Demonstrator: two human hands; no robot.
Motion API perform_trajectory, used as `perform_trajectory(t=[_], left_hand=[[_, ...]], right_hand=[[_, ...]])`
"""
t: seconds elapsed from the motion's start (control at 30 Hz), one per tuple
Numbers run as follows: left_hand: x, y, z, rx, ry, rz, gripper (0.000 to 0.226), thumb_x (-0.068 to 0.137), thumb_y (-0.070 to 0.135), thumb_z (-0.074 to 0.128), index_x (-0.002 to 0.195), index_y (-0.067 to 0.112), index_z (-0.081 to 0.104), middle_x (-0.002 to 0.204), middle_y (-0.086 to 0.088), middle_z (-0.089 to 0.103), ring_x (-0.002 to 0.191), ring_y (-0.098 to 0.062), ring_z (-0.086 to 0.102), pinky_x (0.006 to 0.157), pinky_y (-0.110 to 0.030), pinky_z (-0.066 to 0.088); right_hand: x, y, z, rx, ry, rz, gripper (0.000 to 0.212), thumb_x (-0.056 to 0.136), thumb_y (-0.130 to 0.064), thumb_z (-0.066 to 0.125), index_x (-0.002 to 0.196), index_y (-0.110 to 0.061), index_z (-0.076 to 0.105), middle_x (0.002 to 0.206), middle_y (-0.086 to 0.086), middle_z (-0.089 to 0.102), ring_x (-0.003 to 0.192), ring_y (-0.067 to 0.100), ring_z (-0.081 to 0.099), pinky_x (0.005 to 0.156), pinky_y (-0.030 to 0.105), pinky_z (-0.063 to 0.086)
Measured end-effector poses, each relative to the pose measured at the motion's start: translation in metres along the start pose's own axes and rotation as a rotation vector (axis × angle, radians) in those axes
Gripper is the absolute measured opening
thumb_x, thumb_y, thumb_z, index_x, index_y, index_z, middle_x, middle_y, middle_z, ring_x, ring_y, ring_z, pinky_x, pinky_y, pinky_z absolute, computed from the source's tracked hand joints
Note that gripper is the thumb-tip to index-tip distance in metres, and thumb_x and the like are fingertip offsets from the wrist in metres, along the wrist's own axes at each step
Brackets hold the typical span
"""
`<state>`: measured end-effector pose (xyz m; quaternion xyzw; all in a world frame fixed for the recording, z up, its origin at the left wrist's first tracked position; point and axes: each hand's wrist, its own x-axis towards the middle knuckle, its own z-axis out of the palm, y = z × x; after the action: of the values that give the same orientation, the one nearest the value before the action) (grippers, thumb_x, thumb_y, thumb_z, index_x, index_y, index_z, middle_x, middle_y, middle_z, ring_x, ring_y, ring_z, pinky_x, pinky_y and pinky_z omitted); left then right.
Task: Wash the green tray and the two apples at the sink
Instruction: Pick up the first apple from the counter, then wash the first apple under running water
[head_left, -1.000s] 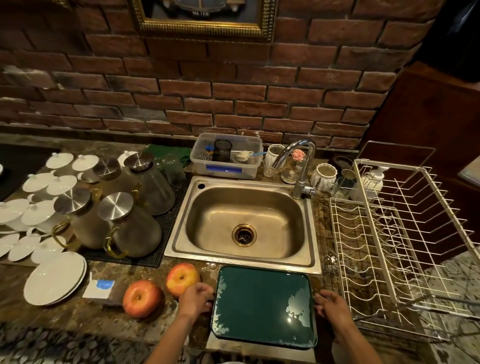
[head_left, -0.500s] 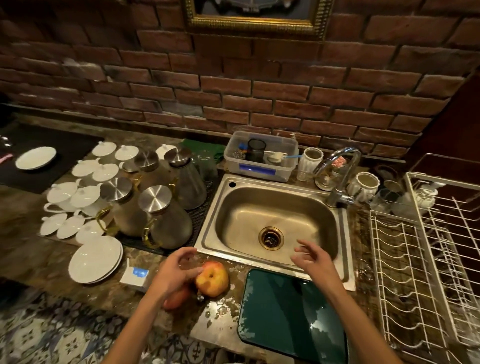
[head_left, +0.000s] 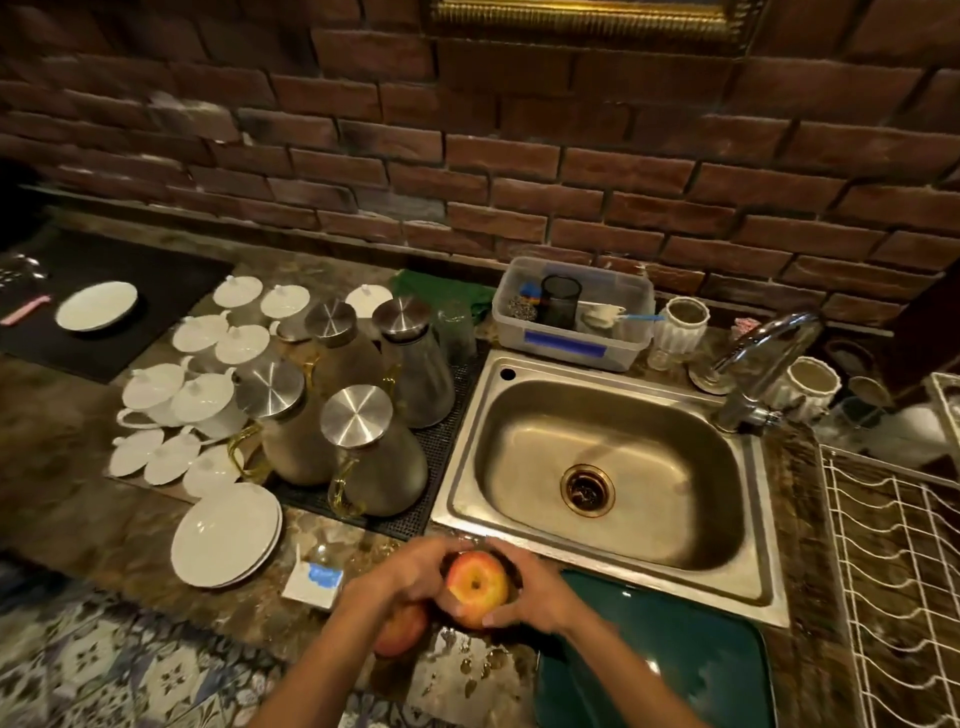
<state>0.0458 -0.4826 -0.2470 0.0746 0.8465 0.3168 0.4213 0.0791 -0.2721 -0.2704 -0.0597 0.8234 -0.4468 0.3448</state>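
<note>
From the head view, your left hand and right hand cup one apple between them, each grip pressed around it, just in front of the sink. The second apple lies on the surface under your left wrist; the tray sits flat beside it, below the sink's rim. The tap shows no water and the basin looks dry, so nothing seems washed yet: both apples and the tray remain.
</note>
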Motion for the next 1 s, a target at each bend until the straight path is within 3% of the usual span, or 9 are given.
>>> perform_trajectory(t=[0.17,0.27,0.4,0.53,0.63,0.77,0.83,0.9,1.0], left_hand=[[0.012,-0.008,-0.007,0.014,-0.071,0.019,0.084,0.065,0.011,0.089,0.14,0.024,0.054,0.131,-0.001,0.066,0.123,-0.019,0.059,0.11,-0.038,0.045],[0.012,-0.015,-0.006,-0.101,-0.057,0.028,0.084,0.063,0.008,0.089,0.139,0.018,0.057,0.129,-0.003,0.068,0.121,-0.02,0.062,0.11,-0.042,0.047],[0.011,-0.013,-0.006,-0.282,-0.01,0.075,0.081,0.061,0.0,0.088,0.136,0.012,0.06,0.126,-0.006,0.07,0.119,-0.021,0.065,0.108,-0.045,0.049],[0.008,0.004,-0.017,-0.478,0.039,0.099,0.078,0.063,0.001,0.088,0.135,0.012,0.06,0.118,-0.007,0.073,0.111,-0.019,0.069,0.101,-0.041,0.055],[0.004,0.027,-0.025,-0.585,0.113,0.166,0.067,0.066,0.008,0.089,0.128,0.022,0.066,0.111,-0.009,0.074,0.1,-0.016,0.073,0.082,-0.028,0.06],[0.007,0.069,-0.031,-0.643,0.124,0.276,0.047,0.085,0.013,0.076,0.124,0.035,0.063,0.124,-0.003,0.066,0.113,-0.02,0.066,0.079,-0.023,0.058],[0.012,0.088,-0.027,-0.745,0.117,0.264,0.04,0.085,0.024,0.075,0.123,0.036,0.064,0.122,0.0,0.069,0.113,-0.021,0.067,0.081,-0.026,0.059],[0.023,0.106,-0.018,-0.945,0.033,0.216,0.051,0.077,0.036,0.081,0.125,0.028,0.067,0.111,-0.007,0.076,0.102,-0.025,0.073,0.081,-0.038,0.061],[0.042,0.135,-0.006,-1.077,-0.028,0.226,0.052,0.075,0.037,0.085,0.123,0.025,0.071,0.116,-0.014,0.074,0.107,-0.034,0.071,0.082,-0.046,0.059]], right_hand=[[0.015,0.006,0.014,0.012,0.01,0.019,0.101,0.061,-0.031,0.09,0.148,-0.028,0.04,0.138,-0.006,0.053,0.128,0.014,0.05,0.11,0.031,0.041],[0.014,0.008,0.016,0.041,0.025,0.022,0.096,0.063,-0.031,0.089,0.146,-0.031,0.042,0.136,-0.006,0.055,0.126,0.014,0.051,0.109,0.034,0.043],[0.008,0.003,0.007,0.066,0.072,0.034,0.094,0.063,-0.03,0.089,0.144,-0.036,0.042,0.133,-0.011,0.054,0.123,0.011,0.052,0.104,0.028,0.045],[-0.005,-0.006,-0.019,0.196,0.127,0.026,0.094,0.062,-0.022,0.091,0.143,-0.035,0.045,0.133,-0.009,0.056,0.122,0.013,0.056,0.097,0.032,0.055],[-0.017,-0.015,-0.042,0.244,0.194,-0.035,0.095,0.06,-0.025,0.093,0.143,-0.033,0.047,0.133,-0.009,0.057,0.118,0.01,0.059,0.094,0.027,0.056],[-0.037,-0.021,-0.077,0.316,0.286,-0.106,0.095,0.059,-0.03,0.094,0.142,-0.033,0.048,0.133,-0.011,0.056,0.117,0.008,0.06,0.089,0.019,0.056],[-0.045,-0.02,-0.095,0.327,0.346,-0.123,0.093,0.057,-0.034,0.094,0.138,-0.039,0.049,0.13,-0.015,0.059,0.116,0.0,0.06,0.087,0.013,0.053],[-0.052,-0.015,-0.113,0.322,0.406,-0.135,0.09,0.056,-0.034,0.094,0.134,-0.041,0.051,0.126,-0.017,0.061,0.112,-0.008,0.059,0.085,0.009,0.051],[-0.063,-0.007,-0.141,0.28,0.467,-0.131,0.092,0.057,-0.032,0.095,0.136,-0.04,0.049,0.125,-0.016,0.061,0.111,-0.004,0.06,0.091,0.016,0.054]])
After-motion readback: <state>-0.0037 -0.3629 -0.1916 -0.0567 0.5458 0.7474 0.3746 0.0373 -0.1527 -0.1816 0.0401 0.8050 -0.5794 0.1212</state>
